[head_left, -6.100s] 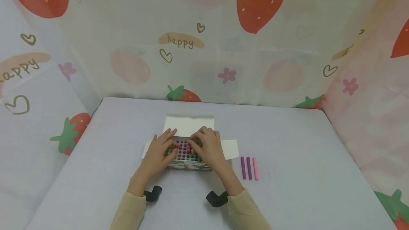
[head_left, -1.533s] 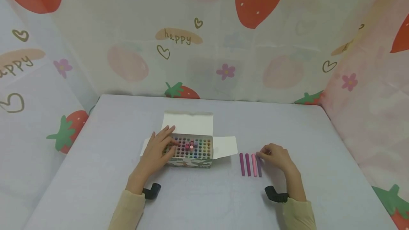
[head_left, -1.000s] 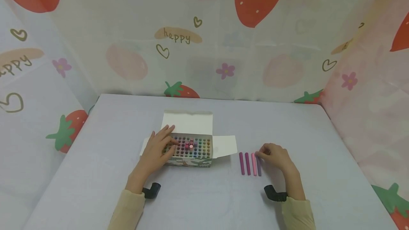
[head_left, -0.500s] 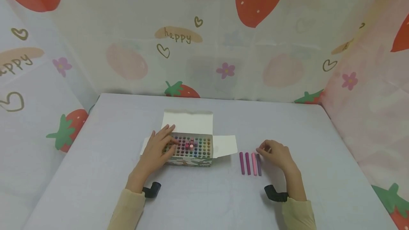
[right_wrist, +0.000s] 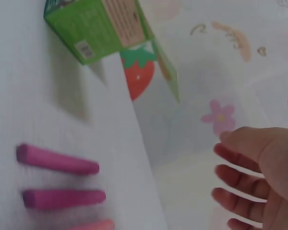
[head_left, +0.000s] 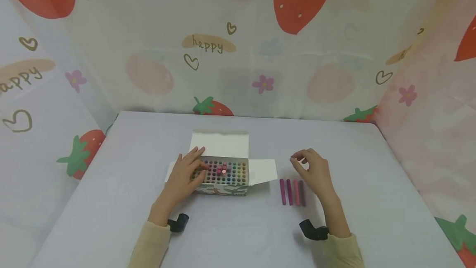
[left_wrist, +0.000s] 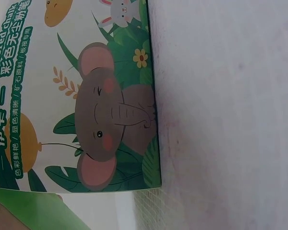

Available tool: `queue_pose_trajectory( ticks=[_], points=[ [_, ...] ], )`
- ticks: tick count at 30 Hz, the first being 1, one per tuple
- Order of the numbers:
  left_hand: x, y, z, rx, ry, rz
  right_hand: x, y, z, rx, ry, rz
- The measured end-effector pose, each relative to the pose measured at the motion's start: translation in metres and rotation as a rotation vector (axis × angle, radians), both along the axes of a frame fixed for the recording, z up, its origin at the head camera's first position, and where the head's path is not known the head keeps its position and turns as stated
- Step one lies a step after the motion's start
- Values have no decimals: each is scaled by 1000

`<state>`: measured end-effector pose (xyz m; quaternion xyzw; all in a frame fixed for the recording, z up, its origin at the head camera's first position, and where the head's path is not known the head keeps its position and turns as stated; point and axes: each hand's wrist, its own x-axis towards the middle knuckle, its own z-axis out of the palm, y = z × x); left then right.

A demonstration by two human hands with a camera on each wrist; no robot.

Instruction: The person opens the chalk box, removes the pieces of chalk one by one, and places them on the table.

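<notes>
Right hand [head_left: 314, 171] withdrawn from the row: half a second ago I saw it at the far end of the violet stick [head_left: 303, 194]; it now hangs raised to the right of the chalk box [head_left: 219, 190], above the worktop [head_left: 372, 202]. Its grip holds nothing; thumb and forefinger form a narrow opening, the other fingers loosely bent. The violet stick, let go, lies farthest from the box in a row of four to its right, beside a pink stick [head_left: 296, 193]; two magenta sticks [head_left: 283, 192] lie nearest the box. Six seconds ago I counted three in the row. I judge this placement complete and the right hand free. Inside the box, several raised sticks [head_left: 219, 172] stand proud of the rest, near the middle.

Left hand [head_left: 184, 177], little changed, rests over the left part of the box, fingers spread; its grip is relaxed, though I cannot tell how firmly it steadies the box.

Edges and room: the right flap [head_left: 262, 172] reaches from the box toward the row, leaving a slim gap; I would expect a low pass to brush it. The open lid [head_left: 219, 144] extends behind the box, with the worktop's back edge beyond. I find the broadest free stretch to the right of the box, past the row; another lies in front of it, between the forearms.
</notes>
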<state>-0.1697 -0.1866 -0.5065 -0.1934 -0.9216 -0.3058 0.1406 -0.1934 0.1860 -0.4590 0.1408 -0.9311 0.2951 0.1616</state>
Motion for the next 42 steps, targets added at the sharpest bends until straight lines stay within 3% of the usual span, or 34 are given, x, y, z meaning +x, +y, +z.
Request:
queue_pose_trajectory(
  ticks=[5,11,23,42],
  points=[
    [0,0,0,5,2,3,1,-23,8,-58,79,72],
    [0,1,0,4,1,0,4,-54,10,-54,40,156],
    [-1,1,-1,-2,15,-8,-1,-107,-5,-70,9,308],
    [-1,-1,0,-11,13,-11,-3,-158,-13,58,72,364]
  ],
)
